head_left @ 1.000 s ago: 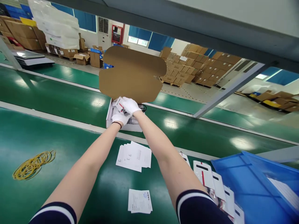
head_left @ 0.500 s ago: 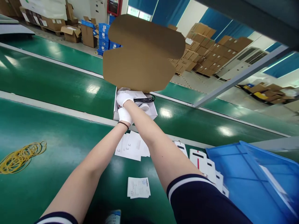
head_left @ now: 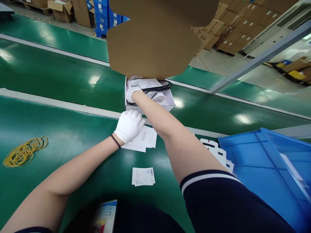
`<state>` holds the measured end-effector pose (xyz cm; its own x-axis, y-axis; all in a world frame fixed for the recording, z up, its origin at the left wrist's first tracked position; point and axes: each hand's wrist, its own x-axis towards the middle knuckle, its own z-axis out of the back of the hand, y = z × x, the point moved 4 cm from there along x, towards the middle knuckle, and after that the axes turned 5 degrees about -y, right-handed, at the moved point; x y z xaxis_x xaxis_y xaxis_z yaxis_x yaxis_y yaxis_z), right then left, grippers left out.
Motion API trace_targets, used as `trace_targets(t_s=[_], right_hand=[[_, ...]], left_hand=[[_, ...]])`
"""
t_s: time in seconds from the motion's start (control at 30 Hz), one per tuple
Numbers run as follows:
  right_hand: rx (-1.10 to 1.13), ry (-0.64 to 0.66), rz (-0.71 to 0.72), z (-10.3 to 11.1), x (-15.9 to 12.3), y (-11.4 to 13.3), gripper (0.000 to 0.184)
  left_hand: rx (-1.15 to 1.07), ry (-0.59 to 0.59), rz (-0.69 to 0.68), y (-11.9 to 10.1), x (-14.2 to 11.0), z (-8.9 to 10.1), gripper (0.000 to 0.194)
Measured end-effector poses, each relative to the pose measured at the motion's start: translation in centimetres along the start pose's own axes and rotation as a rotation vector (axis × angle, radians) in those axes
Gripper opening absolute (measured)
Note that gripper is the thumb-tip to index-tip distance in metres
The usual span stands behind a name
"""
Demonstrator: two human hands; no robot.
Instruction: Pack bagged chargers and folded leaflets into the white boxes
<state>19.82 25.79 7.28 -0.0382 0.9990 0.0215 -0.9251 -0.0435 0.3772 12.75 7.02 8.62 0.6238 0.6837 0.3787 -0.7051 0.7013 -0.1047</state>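
Observation:
My right hand (head_left: 132, 93), in a white glove, reaches into the left side of an open box (head_left: 150, 109); its fingers are mostly hidden. In the box lie a coiled black cable (head_left: 159, 87), a white printed booklet or carton (head_left: 149, 83), a white round part (head_left: 160, 98) and clear plastic wrap (head_left: 134, 77). The box's brown cardboard lid (head_left: 153, 45) stands raised behind it. My left hand (head_left: 129, 126), also gloved, is in front of the box above white printed sheets (head_left: 147, 137). Its fingers are loosely bent, the thumb apart, with nothing visible in it.
A stack of small printed cards (head_left: 143, 176) lies nearer to me. Yellow bands (head_left: 25, 151) lie at left. On the right, white slotted pieces (head_left: 217, 150) stand beside a blue bin (head_left: 255, 168). A grey metal post (head_left: 262, 58) slants across the upper right.
My left hand has come out of the box, back toward me over the sheets. My right hand stays inside the box. The view has tilted down.

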Motion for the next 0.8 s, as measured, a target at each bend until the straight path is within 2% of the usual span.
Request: trace_targets(t_s=[0.13,0.2,0.27,0.3,0.33,0.37,0.43,0.5,0.53,0.67,0.73,0.8], right_hand=[[-0.162,0.032,-0.046,2.6,-4.2,-0.7,0.038],[-0.214,-0.047,-0.034,4.2,-7.7,-1.3,0.045],[-0.241,-0.186,0.028,5.2,-12.1,-2.1,0.043],[-0.244,-0.237,0.07,5.3,-14.5,-2.6,0.042],[-0.24,-0.232,0.098,4.8,-16.7,-3.3,0.041],[-0.238,-0.171,0.114,4.0,-18.8,-4.1,0.041],[-0.248,-0.023,0.095,2.1,-22.0,-6.0,0.065],[-0.25,0.054,0.047,0.5,-23.9,-7.5,0.085],[-0.239,0.057,0.021,0.1,-24.4,-8.1,0.085],[-0.137,-0.049,-0.046,-0.3,-25.2,-8.6,0.071],[-0.074,-0.148,-0.047,-0.1,-25.7,-8.5,0.062],[0.064,-0.235,-0.092,0.0,-26.5,-8.6,0.042]], left_hand=[[-0.064,-0.051,0.101,0.8,-2.9,3.1,0.038],[-0.127,-0.127,0.2,2.5,-5.6,4.6,0.037],[-0.197,-0.196,0.347,4.8,-9.1,5.6,0.038],[-0.236,-0.209,0.424,5.9,-10.9,5.9,0.038],[-0.28,-0.208,0.503,6.9,-12.5,6.0,0.038],[-0.326,-0.201,0.582,7.7,-14.0,6.1,0.039],[-0.414,-0.187,0.711,8.5,-15.9,6.2,0.039],[-0.471,-0.184,0.756,8.2,-16.4,6.2,0.04],[-0.481,-0.18,0.734,7.7,-16.3,6.1,0.04],[-0.451,-0.156,0.55,5.4,-15.0,5.6,0.041],[-0.448,-0.152,0.532,4.7,-14.8,5.2,0.042],[-0.463,-0.148,0.567,4.3,-14.8,4.9,0.042]])
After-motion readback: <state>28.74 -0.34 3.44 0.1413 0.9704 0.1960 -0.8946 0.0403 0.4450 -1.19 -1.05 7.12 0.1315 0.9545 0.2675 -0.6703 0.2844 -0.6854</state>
